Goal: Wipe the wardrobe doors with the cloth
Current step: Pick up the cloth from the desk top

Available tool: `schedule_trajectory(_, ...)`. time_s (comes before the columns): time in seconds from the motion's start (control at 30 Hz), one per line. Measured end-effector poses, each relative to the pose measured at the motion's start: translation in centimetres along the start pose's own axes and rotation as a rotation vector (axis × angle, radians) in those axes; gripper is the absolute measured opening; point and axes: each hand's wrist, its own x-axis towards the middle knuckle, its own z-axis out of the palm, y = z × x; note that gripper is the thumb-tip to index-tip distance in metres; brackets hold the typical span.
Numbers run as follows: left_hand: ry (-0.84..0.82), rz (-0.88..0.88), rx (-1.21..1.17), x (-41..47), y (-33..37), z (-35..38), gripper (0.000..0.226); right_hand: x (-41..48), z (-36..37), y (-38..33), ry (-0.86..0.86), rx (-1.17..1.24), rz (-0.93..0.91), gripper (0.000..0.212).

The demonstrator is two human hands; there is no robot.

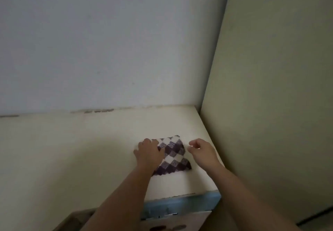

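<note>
Two hands: left hand (149, 152) atop left part of cloth (175, 154), fingers curled, gripping; right hand (201, 151) just right of cloth, loosely curled, empty.

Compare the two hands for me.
The left hand rests on the cloth, covering its left part; the right hand is beside its right edge. The right hand's fingers curl loosely around nothing; the left hand's lie against fabric. Both reach over the cream surface.
</note>
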Motion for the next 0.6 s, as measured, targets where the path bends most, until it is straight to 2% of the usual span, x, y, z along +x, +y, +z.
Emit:
schedule_trajectory(0.13, -0.023, 0.084, 0.094, 2.6, 0.4, 1.1, 0.045, 1.8, 0.4, 0.9, 0.035, -0.041, 0.013, 0.021)
schedule_trajectory(0.27, -0.172, 0.053, 0.198, 4.2, 0.5, 2.0, 0.054, 2.5, 0.4, 1.8, 0.048, -0.042, 0.026, 0.015)
schedule_trajectory(0.4, -0.170, 0.013, 0.223, 4.7, 1.3, 1.7, 0.048, 3.0, 0.1, 2.2, 0.057, -0.014, 0.041, 0.008)
schedule_trajectory(0.47, -0.163, -0.009, 0.089, 4.5, 1.4, 1.7, 0.033, 3.0, 0.0, 2.1, 0.058, 0.005, 0.035, 0.009)
schedule_trajectory(0.6, -0.170, 0.060, -0.365, 3.2, 1.4, 0.4, 0.013, 2.5, -0.3, 1.2, 0.067, 0.055, -0.012, 0.012)
